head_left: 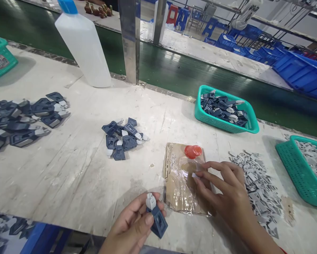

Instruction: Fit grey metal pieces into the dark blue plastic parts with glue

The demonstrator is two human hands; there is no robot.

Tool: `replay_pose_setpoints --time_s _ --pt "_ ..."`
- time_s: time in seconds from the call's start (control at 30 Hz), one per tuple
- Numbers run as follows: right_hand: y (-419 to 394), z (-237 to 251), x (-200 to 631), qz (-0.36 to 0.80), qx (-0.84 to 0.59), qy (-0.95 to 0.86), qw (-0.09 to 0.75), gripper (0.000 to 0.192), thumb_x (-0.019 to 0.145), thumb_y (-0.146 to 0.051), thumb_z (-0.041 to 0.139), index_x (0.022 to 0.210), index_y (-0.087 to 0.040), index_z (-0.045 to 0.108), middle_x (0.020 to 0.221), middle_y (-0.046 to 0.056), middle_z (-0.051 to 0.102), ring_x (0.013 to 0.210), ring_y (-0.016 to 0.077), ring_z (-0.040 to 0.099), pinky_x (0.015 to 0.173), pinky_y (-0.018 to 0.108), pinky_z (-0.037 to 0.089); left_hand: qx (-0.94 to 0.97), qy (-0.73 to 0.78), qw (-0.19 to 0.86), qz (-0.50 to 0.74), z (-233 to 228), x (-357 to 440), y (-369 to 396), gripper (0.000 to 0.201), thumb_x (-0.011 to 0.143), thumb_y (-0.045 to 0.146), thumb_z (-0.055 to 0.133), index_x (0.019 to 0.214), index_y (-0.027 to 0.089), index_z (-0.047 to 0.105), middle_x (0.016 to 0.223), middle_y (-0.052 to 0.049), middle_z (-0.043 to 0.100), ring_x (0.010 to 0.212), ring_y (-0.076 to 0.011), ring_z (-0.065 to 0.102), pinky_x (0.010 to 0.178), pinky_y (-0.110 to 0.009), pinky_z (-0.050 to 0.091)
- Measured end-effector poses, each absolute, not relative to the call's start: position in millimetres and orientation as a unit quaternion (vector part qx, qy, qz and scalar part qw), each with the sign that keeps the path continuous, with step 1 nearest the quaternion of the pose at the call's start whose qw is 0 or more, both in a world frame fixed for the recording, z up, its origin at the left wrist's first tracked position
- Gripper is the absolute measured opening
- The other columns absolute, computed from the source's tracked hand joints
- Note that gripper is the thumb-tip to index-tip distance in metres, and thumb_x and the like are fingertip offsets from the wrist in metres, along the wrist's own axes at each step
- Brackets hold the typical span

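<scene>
Right now the person's left grip [145, 217] is closed around a navy part [160, 224], thumb across its face, with the part's pale grey end [150, 201] pointing up and away from the body. The part is held over the near edge of the tabletop [76, 183], tilted. The right grip [197, 176] pinches a small pale piece [194, 175] between thumb and fingertips, just above a cardboard pad [173, 192] wrapped in shiny clear film; whether the fingers touch the film, I can't tell. An orange-red cup-shaped thing [193, 151] sits at the pad's far edge.

Beside the right forearm spreads a loose scatter of small grey pieces [261, 192], and past it stands a green basket [291, 173] full of similar ones. Farther back, near the dark green belt [169, 68], another basket [219, 125] holds navy parts with pale ends. A small heap of such parts [121, 139] lies left of the pad, well apart from it, and a larger pile [21, 118] lies farther left. Behind the heaps, a white bottle [84, 49] with a blue cap [67, 6] stands near a metal post [131, 42].
</scene>
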State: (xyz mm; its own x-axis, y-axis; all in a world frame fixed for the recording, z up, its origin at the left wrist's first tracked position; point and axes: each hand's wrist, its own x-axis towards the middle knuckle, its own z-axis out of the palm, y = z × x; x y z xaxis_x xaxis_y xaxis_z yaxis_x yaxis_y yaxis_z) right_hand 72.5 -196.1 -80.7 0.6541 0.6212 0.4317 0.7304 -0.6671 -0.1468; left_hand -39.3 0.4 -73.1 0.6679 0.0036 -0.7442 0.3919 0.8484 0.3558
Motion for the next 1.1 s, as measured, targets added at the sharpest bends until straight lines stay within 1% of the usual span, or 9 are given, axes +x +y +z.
replay_pose_setpoints --time_s 0.27,0.43,0.57,0.73,0.83,0.93,1.03,1.1 --pt "-194 -81 73 -0.167 -0.895 -0.389 0.144 0.015 0.078 -0.011 0.063 0.089 -0.02 0.057 0.101 0.007 0.057 0.092 0.0201 0.046 0.079 0.038 0.039 0.239 0.386 0.884 -0.113 -71 -39 1 0.027 0.051 0.026 0.087 0.076 0.023 0.079 0.074 -0.001 0.077 0.078 -0.0151 0.067 0.075 -0.021 0.051" --pt "-194 -66 71 -0.211 -0.891 -0.372 0.154 0.012 0.077 -0.013 0.065 0.086 -0.019 0.06 0.096 0.007 0.06 0.087 0.0198 0.049 0.078 0.038 0.038 0.249 0.375 0.885 -0.116 -73 -39 0 0.028 0.053 0.027 0.086 0.08 0.023 0.078 0.075 0.0 0.076 0.08 -0.0163 0.068 0.076 -0.022 0.051" --pt "-194 -57 69 -0.241 -0.895 -0.34 0.16 0.011 0.077 -0.014 0.065 0.086 -0.02 0.061 0.094 0.006 0.059 0.086 0.0197 0.051 0.079 0.04 0.036 0.277 0.351 0.887 -0.116 -76 -39 -1 0.022 0.058 0.028 0.084 0.078 0.024 0.076 0.076 0.001 0.074 0.085 -0.0181 0.067 0.077 -0.023 0.05" --pt "-194 -70 70 -0.208 -0.894 -0.359 0.166 0.008 0.078 -0.016 0.064 0.084 -0.02 0.06 0.094 0.007 0.06 0.085 0.0199 0.049 0.078 0.039 0.037 0.335 0.319 0.88 -0.113 -79 -43 -5 0.018 0.059 0.032 0.082 0.075 0.026 0.074 0.078 0.002 0.074 0.083 -0.016 0.065 0.076 -0.024 0.048" --pt "-196 -76 71 -0.221 -0.899 -0.342 0.161 0.008 0.08 -0.017 0.061 0.087 -0.02 0.06 0.093 0.007 0.059 0.085 0.0199 0.048 0.077 0.039 0.036 0.378 0.308 0.865 -0.119 -81 -45 -5 0.02 0.061 0.038 0.081 0.077 0.028 0.074 0.082 0.002 0.074 0.082 -0.014 0.063 0.074 -0.022 0.047" --pt "-197 -74 70 -0.211 -0.9 -0.345 0.163 0.006 0.081 -0.018 0.061 0.086 -0.02 0.059 0.094 0.007 0.058 0.085 0.0197 0.047 0.077 0.039 0.035 0.395 0.288 0.864 -0.117 -86 -47 -7 0.02 0.064 0.038 0.078 0.082 0.029 0.073 0.085 0.002 0.073 0.084 -0.0132 0.062 0.074 -0.02 0.045" --pt "-197 -69 62 -0.21 -0.903 -0.329 0.178 0.007 0.081 -0.018 0.059 0.088 -0.02 0.058 0.093 0.007 0.057 0.085 0.0196 0.047 0.078 0.039 0.035 0.403 0.271 0.868 -0.106 -90 -48 -11 0.02 0.065 0.038 0.078 0.083 0.029 0.073 0.085 0.002 0.074 0.084 -0.0134 0.062 0.074 -0.02 0.046" --pt "-195 -64 51 -0.197 -0.905 -0.318 0.204 0.008 0.082 -0.018 0.058 0.09 -0.021 0.058 0.094 0.006 0.054 0.088 0.0196 0.047 0.079 0.039 0.034 0.406 0.269 0.869 -0.087 -91 -48 -14 0.019 0.065 0.037 0.078 0.082 0.029 0.074 0.085 0.002 0.075 0.084 -0.0132 0.063 0.074 -0.02 0.046"
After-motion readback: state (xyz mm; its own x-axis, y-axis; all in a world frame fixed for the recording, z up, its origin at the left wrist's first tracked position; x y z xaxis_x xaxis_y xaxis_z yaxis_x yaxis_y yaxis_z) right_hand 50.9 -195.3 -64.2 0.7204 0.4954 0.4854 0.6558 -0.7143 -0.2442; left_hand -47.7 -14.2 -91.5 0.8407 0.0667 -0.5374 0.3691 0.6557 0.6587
